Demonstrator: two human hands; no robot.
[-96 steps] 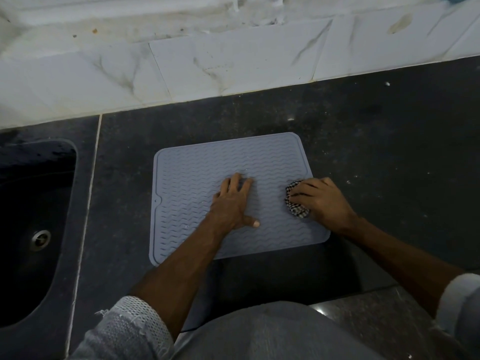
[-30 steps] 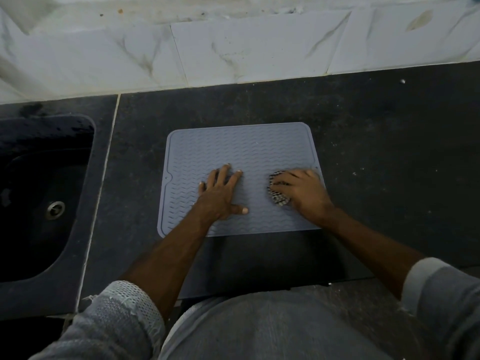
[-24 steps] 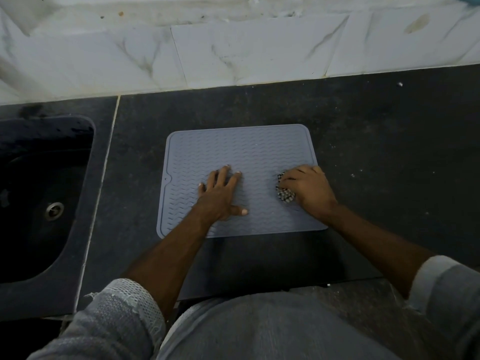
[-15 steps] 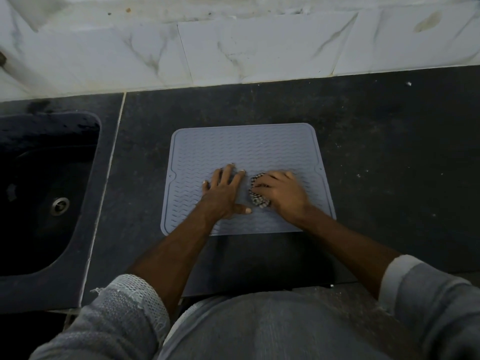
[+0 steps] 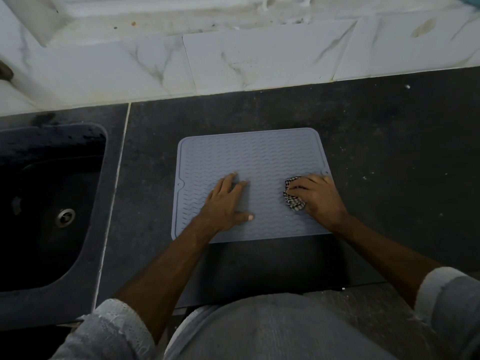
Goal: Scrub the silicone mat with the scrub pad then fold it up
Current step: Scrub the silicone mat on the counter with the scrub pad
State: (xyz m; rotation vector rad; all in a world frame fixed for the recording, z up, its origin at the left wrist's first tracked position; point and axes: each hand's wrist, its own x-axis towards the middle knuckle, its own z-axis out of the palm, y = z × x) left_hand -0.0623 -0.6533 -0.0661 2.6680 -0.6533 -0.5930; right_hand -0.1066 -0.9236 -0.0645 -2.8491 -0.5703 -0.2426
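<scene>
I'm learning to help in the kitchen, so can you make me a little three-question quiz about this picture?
1. True or false: the silicone mat is already folded.
2. Which hand holds the scrub pad: A) left hand B) right hand?
3. Fill in: the sink lies to the mat's ____ on the counter.

Key: 1. False, it lies flat. 2. B; the left hand presses flat on the mat. 3. Left.

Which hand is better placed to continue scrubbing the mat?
Probably the right hand: it already grips the scrub pad on the mat. The left hand lies flat, holding it down.
</scene>
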